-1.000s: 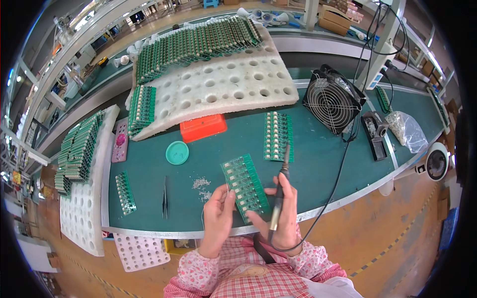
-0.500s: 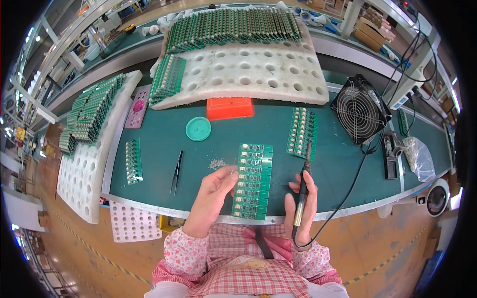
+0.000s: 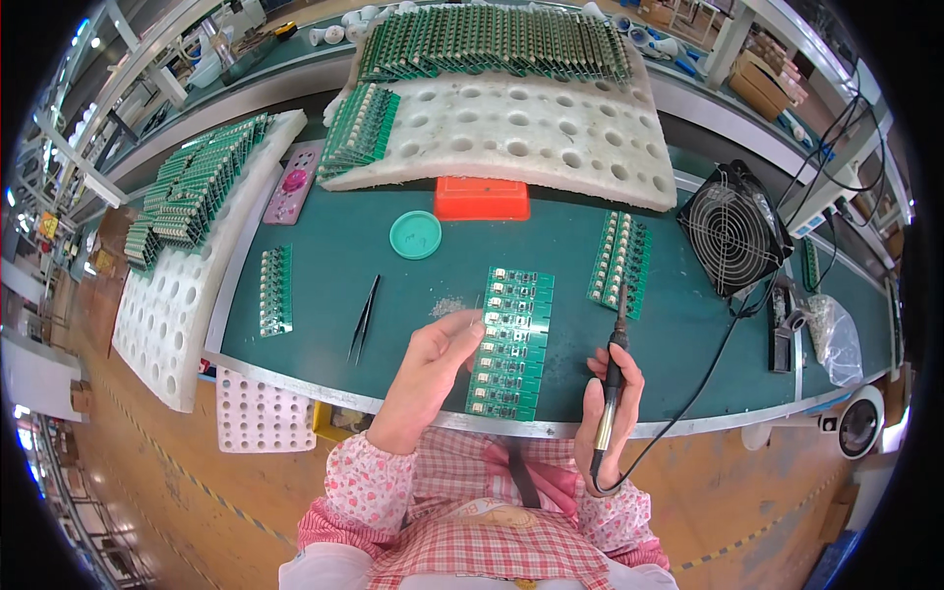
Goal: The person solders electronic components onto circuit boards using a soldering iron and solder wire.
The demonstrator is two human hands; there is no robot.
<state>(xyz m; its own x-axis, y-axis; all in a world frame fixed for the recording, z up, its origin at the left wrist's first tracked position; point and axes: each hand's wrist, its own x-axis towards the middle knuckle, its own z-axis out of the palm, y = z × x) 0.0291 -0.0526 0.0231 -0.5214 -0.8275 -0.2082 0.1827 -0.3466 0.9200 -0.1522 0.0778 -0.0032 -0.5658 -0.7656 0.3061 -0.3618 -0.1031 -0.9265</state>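
Note:
My left hand pinches the left edge of a green circuit board panel, which is tilted up above the mat near the table's front edge. Rows of small pale and dark parts cover the panel. A fine strand sticks up by my fingertips; I cannot make out what it is. In my right hand is a soldering iron, its tip pointing away from me and apart from the held panel. Beyond the tip lies another pair of green board strips. Small clear bits lie beyond my left hand.
Black tweezers, a board strip, a green round lid and a red box are on the mat. White foam racks hold many boards at the back and left. A black fan stands right, near the iron's cord.
The whole view has shifted, so the bench sits further right and slightly higher. Both hands keep their hold on the circuit board panel and the soldering iron.

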